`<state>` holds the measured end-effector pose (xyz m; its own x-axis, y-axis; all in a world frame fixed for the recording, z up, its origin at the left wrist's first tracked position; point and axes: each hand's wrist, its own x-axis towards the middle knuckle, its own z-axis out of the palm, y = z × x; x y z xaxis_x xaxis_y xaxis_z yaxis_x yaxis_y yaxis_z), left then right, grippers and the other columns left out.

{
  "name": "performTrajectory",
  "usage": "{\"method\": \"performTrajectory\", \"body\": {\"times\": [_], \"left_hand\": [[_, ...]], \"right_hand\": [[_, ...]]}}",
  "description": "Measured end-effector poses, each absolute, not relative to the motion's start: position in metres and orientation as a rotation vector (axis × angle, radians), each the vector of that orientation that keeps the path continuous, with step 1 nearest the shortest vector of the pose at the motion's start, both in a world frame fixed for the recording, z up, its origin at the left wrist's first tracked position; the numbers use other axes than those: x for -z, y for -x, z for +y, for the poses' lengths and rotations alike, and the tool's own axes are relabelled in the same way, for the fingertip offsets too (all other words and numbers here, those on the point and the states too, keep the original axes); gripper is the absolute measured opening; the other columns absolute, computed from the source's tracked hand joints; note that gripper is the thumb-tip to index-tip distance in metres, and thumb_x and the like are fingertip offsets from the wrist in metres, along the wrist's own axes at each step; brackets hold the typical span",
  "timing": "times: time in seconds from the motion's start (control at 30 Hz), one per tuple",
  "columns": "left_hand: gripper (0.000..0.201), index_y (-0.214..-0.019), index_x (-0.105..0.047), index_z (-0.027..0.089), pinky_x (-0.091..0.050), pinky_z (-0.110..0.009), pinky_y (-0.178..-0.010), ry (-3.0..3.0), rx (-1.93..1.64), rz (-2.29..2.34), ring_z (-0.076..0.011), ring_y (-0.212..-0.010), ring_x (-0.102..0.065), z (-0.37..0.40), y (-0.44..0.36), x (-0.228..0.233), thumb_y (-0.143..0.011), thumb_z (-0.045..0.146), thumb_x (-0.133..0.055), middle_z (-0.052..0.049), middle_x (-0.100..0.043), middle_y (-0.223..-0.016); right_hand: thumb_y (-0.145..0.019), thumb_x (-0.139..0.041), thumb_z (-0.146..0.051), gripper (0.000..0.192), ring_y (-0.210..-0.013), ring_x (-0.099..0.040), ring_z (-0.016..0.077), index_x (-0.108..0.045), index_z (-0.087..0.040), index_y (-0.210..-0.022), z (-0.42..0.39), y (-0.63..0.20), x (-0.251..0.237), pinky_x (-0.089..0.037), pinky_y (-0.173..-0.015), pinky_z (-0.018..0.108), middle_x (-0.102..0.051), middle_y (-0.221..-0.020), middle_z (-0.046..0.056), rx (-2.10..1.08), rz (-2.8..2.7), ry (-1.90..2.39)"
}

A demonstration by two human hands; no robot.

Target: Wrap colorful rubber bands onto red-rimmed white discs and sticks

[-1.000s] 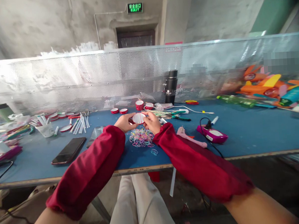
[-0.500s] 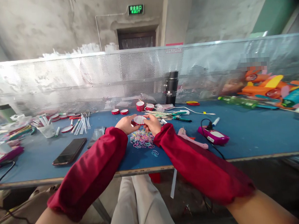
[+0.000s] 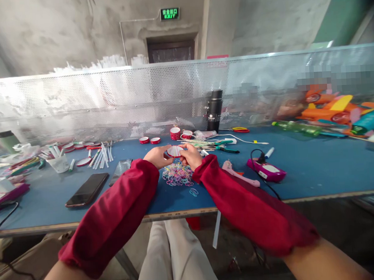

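Observation:
Between my two hands is a round, shallow disc (image 3: 175, 151) with a red rim and a white face, tilted toward me. My left hand (image 3: 158, 157) grips its left edge, thumb in front. My right hand (image 3: 190, 156) pinches its right edge with thumb and fingers. A thin line crosses the white face; what it is I cannot make out. Just below the hands, a pile of small pastel rubber bands (image 3: 178, 174) lies on the blue table (image 3: 174, 201). A couple of loose bands (image 3: 194, 192) rest to the pile's right.
Red-and-white round pieces (image 3: 175, 133) and a black thermos (image 3: 215, 111) stand at the back. A phone (image 3: 87, 190) and a cup of white sticks (image 3: 58, 162) are on the left. Rightward are pliers (image 3: 226, 148), a pink glue gun (image 3: 240, 175) and a purple power strip (image 3: 266, 170).
The disc has tilted slightly between my hands, and its red rim shows a little differently. Both hands stay in nearly the same place above the rubber bands.

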<state>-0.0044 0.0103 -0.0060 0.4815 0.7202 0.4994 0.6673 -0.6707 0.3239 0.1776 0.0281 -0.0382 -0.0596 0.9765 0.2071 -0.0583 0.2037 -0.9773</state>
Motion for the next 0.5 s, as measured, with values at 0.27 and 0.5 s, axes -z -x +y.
{"method": "performTrajectory", "body": {"times": [0.27, 0.5], "left_hand": [[0.05, -0.122, -0.065, 0.017, -0.051, -0.026, -0.069, -2.573, -0.959, 1.299, -0.0182, -0.074, -0.068, 0.0088, 0.0031, 0.0049, -0.074, 0.031, -0.062, -0.004, -0.073, -0.087], [0.048, -0.119, -0.066, 0.018, -0.053, -0.027, -0.071, -2.502, -0.973, 1.283, -0.0187, -0.077, -0.069, 0.0043, 0.002, 0.0005, -0.074, 0.035, -0.065, -0.006, -0.073, -0.092]], "right_hand": [[-0.073, -0.063, -0.022, 0.036, -0.032, -0.041, 0.0076, -0.053, -0.02, -0.108, 0.0332, -0.1788, 0.0431, -0.029, -0.033, 0.018, -0.053, -0.05, -0.009, -1.097, -1.34, 0.961], [-0.073, -0.061, -0.022, 0.036, -0.033, -0.042, 0.008, -0.053, -0.021, -0.108, 0.0341, -0.1788, 0.0437, -0.033, -0.034, 0.019, -0.054, -0.052, -0.008, -1.04, -1.389, 0.965]]}}
